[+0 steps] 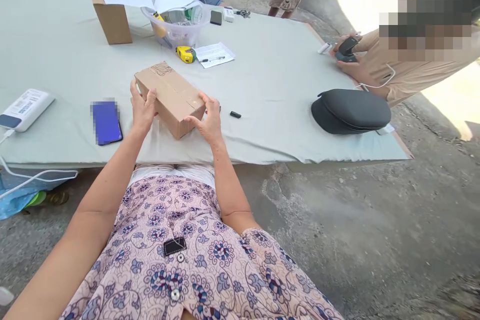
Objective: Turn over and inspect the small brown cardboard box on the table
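The pale cloth-covered worktop (270,80) is stretching across the upper half of the frame. A person at the upper right is holding a dark device (347,50), and another is sitting behind the worktop at top centre. Left of the frame's middle, the cardboard box (170,92) is lying between two bare hands, its length slanting down to the right; whether its base is touching the cloth, I cannot tell. The left hand (143,109) is pinching its left side, thumb on the near top edge, and the right hand (208,119) is pinching its right end, so each grip is closing on cardboard. The black case (350,111) is resting at the right, while the clear basin (176,25) is holding papers and other items at upper centre. A brown carton (112,22) is standing just left of it. The white power bank (28,109) is lying at far left, the phone (107,122) nearer the left hand. Beyond the box, a yellow tape measure (186,54) is sitting beside a written sheet (215,55) carrying a pen (213,59). A small black cap (235,114) is lying right of the right hand.
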{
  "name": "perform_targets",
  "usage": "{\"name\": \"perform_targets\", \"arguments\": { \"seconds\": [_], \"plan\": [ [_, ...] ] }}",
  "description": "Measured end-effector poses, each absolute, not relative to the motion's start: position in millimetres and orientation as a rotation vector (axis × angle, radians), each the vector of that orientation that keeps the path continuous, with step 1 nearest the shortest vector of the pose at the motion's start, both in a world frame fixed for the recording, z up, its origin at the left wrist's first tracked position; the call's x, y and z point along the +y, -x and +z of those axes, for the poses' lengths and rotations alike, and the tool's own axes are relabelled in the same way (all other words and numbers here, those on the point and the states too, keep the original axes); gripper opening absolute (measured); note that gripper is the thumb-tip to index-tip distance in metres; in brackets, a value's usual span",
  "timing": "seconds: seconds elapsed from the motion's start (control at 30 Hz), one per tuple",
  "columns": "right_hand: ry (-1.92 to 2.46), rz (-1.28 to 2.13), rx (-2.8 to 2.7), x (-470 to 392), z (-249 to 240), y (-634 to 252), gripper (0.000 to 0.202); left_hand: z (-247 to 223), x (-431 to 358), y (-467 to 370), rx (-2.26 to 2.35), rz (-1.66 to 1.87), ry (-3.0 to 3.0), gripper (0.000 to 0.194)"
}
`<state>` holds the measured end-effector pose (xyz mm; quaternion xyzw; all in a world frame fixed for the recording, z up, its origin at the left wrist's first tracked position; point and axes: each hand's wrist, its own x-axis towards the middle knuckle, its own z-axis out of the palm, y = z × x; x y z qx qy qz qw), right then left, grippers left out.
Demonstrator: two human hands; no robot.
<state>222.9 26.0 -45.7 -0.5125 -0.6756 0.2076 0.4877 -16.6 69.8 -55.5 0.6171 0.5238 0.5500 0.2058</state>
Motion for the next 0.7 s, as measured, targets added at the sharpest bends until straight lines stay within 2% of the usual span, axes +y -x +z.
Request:
{"name": "perform_targets", "arguments": {
  "seconds": [0.1,0.23,0.4,0.7],
  "plan": [
    [1.28,0.497,-1.523,18,-48,-214,0.082,-48,45,-7,1.445,1.51,-1.556,0.09],
    [1.241,0.549,-1.394,13,-54,-209,0.072,-45,19,-17,1.286,1.466,-1.688,0.089],
    [1.144,0.646,-1.32,8,-64,-206,0.063,-49,17,-2,1.19,1.356,-1.756,0.105],
    [1.078,0.693,-1.244,9,-74,-190,0.066,-53,19,-1,1.261,1.384,-1.761,0.092]
  ]
}}
